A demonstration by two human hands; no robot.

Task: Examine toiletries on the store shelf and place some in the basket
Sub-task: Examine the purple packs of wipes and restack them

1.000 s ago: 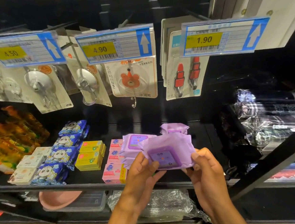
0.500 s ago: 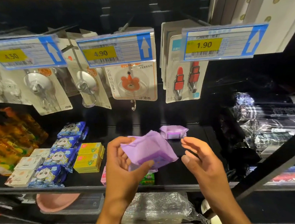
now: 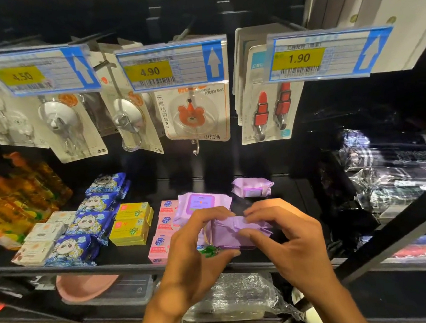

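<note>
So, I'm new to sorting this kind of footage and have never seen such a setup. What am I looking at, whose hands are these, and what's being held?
There is no machine here. The single picture comes from a camera worn on a person's head, looking forward and down, so both hands are the wearer's own. The left hand and right hand together grip a purple pack in front of a store shelf. On the shelf lie more purple packs, pink boxes, yellow boxes and blue packets. Above them hang hook cards behind price tags.
</note>
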